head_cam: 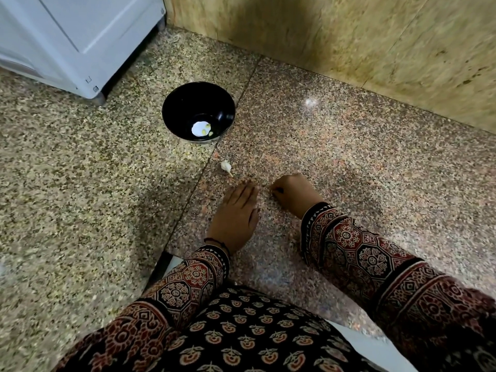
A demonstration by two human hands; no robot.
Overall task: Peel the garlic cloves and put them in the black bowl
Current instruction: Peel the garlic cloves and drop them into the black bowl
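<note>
A black bowl [198, 111] stands on the speckled stone counter and holds a few pale peeled garlic cloves [206, 128] near a bright reflection. An unpeeled white garlic piece [226, 167] lies on the counter between the bowl and my hands. My left hand [237, 210] lies flat on the counter with straight fingers, just below that garlic piece. My right hand [291, 193] is beside it, fingers curled down against the counter. Whether it holds anything is hidden under the fingers.
A white appliance [72, 41] stands at the back left, close behind the bowl. A yellowish stone wall [349, 41] runs along the back and right. The counter's front edge [161, 264] is near my left wrist.
</note>
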